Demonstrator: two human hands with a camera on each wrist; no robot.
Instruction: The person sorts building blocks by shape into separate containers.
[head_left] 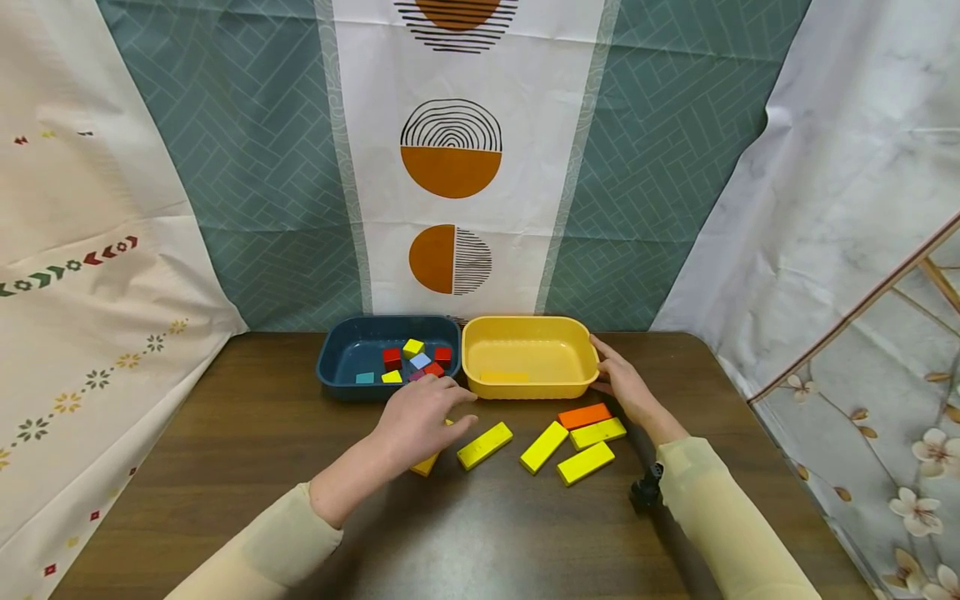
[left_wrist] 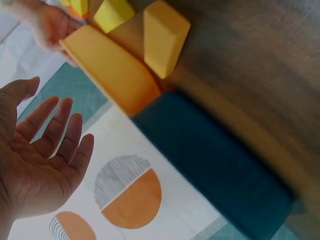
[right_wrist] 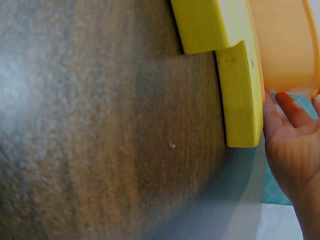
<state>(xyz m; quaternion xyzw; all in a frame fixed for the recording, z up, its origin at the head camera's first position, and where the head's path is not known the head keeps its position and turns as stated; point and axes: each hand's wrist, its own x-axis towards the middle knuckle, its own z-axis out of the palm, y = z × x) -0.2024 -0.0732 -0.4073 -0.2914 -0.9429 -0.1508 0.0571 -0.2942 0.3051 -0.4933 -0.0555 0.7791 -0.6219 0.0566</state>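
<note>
My left hand point(head_left: 423, 417) hovers over the table in front of the dark blue tray point(head_left: 360, 390), fingers loosely bent and holding nothing. A yellow-orange block point(head_left: 424, 465) lies partly hidden beneath it. In the left wrist view the left palm point(left_wrist: 40, 175) shows bare. My right hand point(head_left: 630, 387) touches the right end of the yellow tray point(head_left: 532, 390); the fingers point(right_wrist: 295, 110) look extended against its end wall in the right wrist view. One yellow block point(head_left: 504, 377) lies inside that tray. Small coloured cubes, red point(head_left: 392, 358) and yellow point(head_left: 413, 347) among them, sit in the blue tray.
Several yellow blocks point(head_left: 543, 447) lie on the brown table point(head_left: 247, 467) before the yellow tray, with an orange block point(head_left: 585, 416) beside them. A small black object point(head_left: 645, 490) is near the right sleeve. Patterned cloth point(head_left: 450, 275) hangs behind the trays.
</note>
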